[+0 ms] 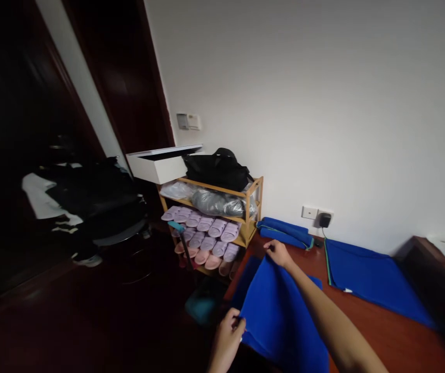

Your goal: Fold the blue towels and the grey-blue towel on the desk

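A plain blue cloth [274,311] is stretched between my two hands above the reddish-brown table [370,331]. My left hand [230,331] pinches its near left corner. At the far corner, my right hand [277,253] is closed on the edge, fingertips together. Between them the cloth's left edge runs fairly straight, while the rest drapes down in soft folds. Behind my right hand, folded blue cloths [284,233] with green edging lie against the wall. Another blue cloth [373,280], flat and green-edged with a small white tag, rests on the table to the right.
A wooden shoe rack [251,207] holds rows of lilac and pink slippers [206,224], with a black bag [218,168] and a white box [156,168] on top. A black plug [325,220] sits in the wall socket. Dark clothing covers a chair [121,235] at the left.
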`<action>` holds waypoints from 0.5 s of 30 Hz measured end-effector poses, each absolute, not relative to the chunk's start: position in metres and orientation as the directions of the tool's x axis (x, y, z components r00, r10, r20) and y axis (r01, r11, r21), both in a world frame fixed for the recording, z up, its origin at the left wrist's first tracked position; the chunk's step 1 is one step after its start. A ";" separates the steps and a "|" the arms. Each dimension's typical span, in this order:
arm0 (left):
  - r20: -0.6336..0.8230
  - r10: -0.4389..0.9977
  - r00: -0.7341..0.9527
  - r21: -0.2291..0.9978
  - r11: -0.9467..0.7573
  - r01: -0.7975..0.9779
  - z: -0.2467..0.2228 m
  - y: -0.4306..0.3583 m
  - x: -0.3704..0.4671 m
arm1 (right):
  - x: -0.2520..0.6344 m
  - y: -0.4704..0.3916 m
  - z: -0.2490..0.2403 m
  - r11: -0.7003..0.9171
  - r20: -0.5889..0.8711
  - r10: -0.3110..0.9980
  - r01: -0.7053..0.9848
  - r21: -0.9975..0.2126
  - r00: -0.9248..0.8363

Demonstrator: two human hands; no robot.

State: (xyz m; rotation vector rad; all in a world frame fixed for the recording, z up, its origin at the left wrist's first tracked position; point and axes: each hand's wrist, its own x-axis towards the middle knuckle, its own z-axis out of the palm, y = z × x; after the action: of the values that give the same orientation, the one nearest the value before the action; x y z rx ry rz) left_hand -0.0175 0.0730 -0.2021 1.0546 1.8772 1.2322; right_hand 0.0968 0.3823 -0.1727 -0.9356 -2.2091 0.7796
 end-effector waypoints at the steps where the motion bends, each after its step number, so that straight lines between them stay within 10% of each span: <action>1: -0.103 0.864 -0.493 0.896 0.296 0.331 -0.206 0.071 -0.029 | 0.078 0.382 -0.178 0.600 0.284 0.743 0.415 -0.684 -0.606; 7: -0.266 0.752 -0.603 0.578 0.625 0.524 -0.223 0.063 -0.057 | 0.017 0.377 -0.224 0.659 0.139 0.664 0.488 -0.572 -0.734; 15: -0.227 0.772 -0.593 0.409 0.628 0.661 -0.233 0.062 -0.059 | 0.014 0.383 -0.265 0.586 0.043 0.764 0.663 -0.466 -0.644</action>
State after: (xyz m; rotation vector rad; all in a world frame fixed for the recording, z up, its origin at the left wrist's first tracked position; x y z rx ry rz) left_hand -0.0593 0.0624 -0.2334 1.1405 2.4705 0.3993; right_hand 0.0138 0.3831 -0.2651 -1.1818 -2.5781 0.6106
